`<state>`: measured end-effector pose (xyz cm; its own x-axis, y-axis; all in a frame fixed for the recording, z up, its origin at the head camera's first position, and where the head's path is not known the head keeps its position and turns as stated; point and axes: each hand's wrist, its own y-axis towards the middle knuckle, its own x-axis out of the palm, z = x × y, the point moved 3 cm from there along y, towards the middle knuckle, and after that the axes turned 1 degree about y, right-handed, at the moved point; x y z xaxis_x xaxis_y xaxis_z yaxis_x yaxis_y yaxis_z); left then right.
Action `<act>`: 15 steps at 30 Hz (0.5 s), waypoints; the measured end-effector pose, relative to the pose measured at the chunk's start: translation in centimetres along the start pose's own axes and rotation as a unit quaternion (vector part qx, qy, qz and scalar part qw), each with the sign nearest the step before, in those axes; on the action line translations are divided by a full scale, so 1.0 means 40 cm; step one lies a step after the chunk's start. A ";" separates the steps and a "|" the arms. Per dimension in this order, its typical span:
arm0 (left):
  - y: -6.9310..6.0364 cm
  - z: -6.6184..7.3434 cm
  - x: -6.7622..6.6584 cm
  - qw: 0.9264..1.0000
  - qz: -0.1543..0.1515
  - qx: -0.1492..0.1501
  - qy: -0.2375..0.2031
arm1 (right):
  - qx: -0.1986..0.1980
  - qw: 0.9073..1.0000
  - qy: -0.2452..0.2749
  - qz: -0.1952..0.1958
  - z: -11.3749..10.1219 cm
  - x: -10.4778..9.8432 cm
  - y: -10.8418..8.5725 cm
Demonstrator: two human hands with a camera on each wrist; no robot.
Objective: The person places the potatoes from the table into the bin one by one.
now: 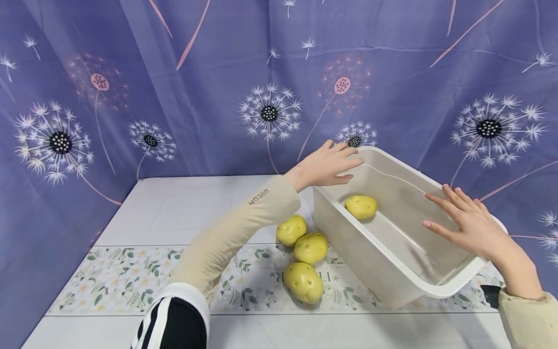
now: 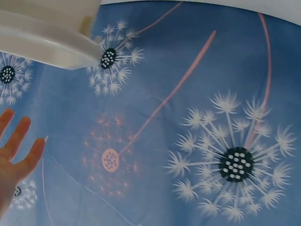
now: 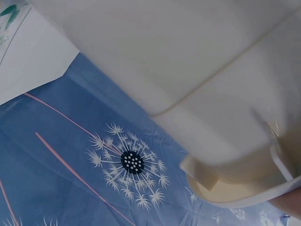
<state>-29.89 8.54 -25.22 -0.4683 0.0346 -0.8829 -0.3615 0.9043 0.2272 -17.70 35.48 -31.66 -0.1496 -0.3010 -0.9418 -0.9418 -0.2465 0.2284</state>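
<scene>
White bin: one potato inside, three potatoes beside; left hand, right hand by rim, fingers extended, gripping nothing.

"Let's Slim" on left sleeve

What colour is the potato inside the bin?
The potato inside the bin is yellow; the head view shows it best.
</scene>
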 end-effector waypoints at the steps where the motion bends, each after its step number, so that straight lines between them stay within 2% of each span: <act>1: -0.012 -0.003 -0.001 1.000 0.015 0.002 0.001 | 0.000 1.000 -0.001 0.000 0.000 -0.001 0.000; 4: -0.050 -0.013 -0.001 0.999 0.054 0.007 0.004 | 0.000 1.000 -0.002 0.000 0.001 -0.001 0.001; 6: -0.077 -0.019 -0.001 0.998 0.068 0.008 0.005 | 0.000 1.000 -0.003 0.000 0.001 0.000 0.001; 15: -0.208 -0.036 0.016 0.996 0.087 0.002 0.011 | -0.002 1.000 -0.007 -0.001 0.000 0.003 0.000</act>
<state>-28.32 0.42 -27.08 -0.5417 0.1808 -0.8209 -0.2703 0.8872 0.3738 -17.72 35.45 -31.77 -0.1517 -0.2879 -0.9456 -0.9412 -0.2502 0.2272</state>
